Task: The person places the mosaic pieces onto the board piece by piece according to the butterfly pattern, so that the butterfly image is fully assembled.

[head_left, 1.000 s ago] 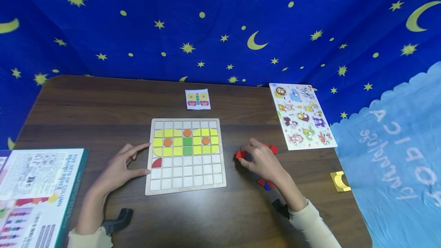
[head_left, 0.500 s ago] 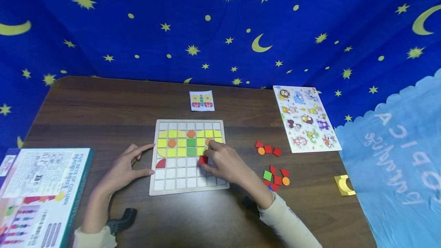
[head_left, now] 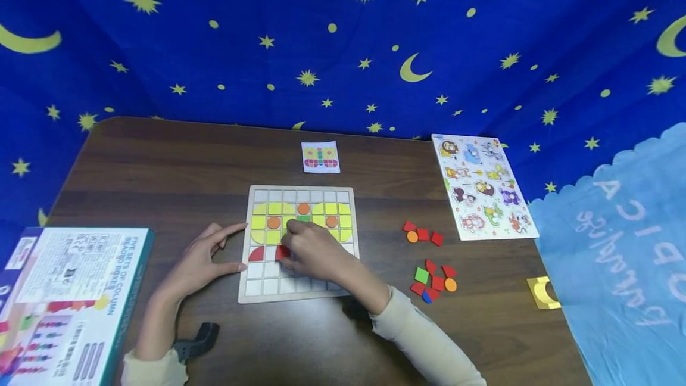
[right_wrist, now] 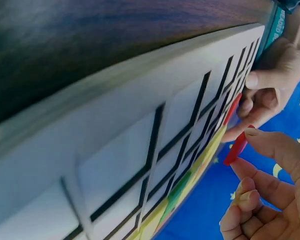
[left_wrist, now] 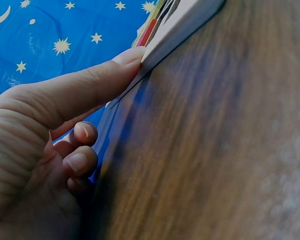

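My right hand [head_left: 316, 253] pinches a red square tile [head_left: 281, 252] between thumb and index finger over the gridded wooden board [head_left: 254, 288]. In the right wrist view this red tile [right_wrist: 237, 148] stands tilted between the fingertips, above the board. My left hand [head_left: 199, 261] touches the board's left edge with thumb and index fingertips spread apart; its other fingers curl loosely. Yellow, orange and green tiles fill part of the upper grid. A red quarter-circle tile [head_left: 257, 254] lies in a left-hand cell below them. My right hand hides some middle cells.
Loose red tiles [head_left: 423, 234] and an orange disc lie right of the board, with a second mixed group [head_left: 437, 283] nearer. A butterfly pattern card [head_left: 320, 156] lies behind the board. An animal puzzle [head_left: 485, 186], a yellow piece [head_left: 542, 293] and a box [head_left: 75, 308] flank it.
My right hand has picked a red square tile from the pile and carried it left over the board. My left hand stays at the board's edge. The head view has shifted slightly.
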{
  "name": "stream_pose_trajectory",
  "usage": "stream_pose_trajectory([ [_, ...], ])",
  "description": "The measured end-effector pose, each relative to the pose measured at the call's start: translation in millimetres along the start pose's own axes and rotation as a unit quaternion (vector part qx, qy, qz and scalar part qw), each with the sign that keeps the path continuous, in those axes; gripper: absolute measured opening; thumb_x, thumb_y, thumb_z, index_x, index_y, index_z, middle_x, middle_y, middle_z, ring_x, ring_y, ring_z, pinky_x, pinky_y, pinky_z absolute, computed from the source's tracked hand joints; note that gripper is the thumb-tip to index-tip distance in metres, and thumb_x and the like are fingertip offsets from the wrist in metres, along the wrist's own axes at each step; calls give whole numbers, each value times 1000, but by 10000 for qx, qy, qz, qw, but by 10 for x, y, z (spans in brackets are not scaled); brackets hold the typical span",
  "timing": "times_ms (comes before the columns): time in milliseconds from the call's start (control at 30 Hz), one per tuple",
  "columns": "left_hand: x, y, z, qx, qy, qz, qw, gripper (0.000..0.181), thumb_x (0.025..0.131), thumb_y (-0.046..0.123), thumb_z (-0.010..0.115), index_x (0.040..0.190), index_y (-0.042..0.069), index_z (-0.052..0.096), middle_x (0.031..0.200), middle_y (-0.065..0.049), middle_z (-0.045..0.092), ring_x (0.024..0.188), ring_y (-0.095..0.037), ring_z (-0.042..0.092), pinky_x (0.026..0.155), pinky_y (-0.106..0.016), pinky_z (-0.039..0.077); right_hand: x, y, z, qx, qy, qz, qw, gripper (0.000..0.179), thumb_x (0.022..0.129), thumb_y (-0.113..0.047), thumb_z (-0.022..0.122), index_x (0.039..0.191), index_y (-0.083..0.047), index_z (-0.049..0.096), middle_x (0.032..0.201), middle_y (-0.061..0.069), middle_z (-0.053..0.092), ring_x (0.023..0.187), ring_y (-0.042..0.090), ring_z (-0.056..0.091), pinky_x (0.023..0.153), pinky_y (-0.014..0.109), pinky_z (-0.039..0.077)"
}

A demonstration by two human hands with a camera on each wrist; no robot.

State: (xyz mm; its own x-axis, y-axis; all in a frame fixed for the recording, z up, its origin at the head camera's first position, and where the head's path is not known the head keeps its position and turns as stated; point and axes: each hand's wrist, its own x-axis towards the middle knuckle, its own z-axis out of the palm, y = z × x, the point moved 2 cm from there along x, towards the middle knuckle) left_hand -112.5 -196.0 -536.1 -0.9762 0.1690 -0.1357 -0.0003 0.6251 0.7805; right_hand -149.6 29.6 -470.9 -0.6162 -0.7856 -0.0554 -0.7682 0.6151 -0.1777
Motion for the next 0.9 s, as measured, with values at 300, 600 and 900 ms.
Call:
stream_pose_trajectory([
  [300, 0, 6, 4, -45, -16, -84, 10000, 78, 79, 29, 84, 147, 16, 49, 94, -5, 36, 80, -19, 35, 69, -30, 29, 106, -46, 72, 127, -65, -66, 9999, 26, 86, -31, 76, 104, -11, 77, 96, 1, 62, 77, 8, 55, 70, 21, 43],
  [600, 1, 22, 4, 25, -21, -84, 10000, 77, 78, 25, 84, 146, 14, 49, 94, -6, 36, 79, -19, 35, 68, -30, 28, 174, -67, 133, -98, -170, 1, 9998, 24, 88, -29, 74, 103, -11, 77, 99, 2, 63, 78, 9, 58, 72, 23, 45],
  [900, 1, 19, 5, 39, -38, -58, 10000, 76, 79, 25, 84, 146, 13, 49, 94, -6, 36, 78, -19, 34, 68, -30, 29, 223, -116, 166, -150, -62, 0, 9999, 13, 89, -16, 70, 100, -11, 77, 95, 1, 65, 77, 10, 62, 69, 22, 48],
])
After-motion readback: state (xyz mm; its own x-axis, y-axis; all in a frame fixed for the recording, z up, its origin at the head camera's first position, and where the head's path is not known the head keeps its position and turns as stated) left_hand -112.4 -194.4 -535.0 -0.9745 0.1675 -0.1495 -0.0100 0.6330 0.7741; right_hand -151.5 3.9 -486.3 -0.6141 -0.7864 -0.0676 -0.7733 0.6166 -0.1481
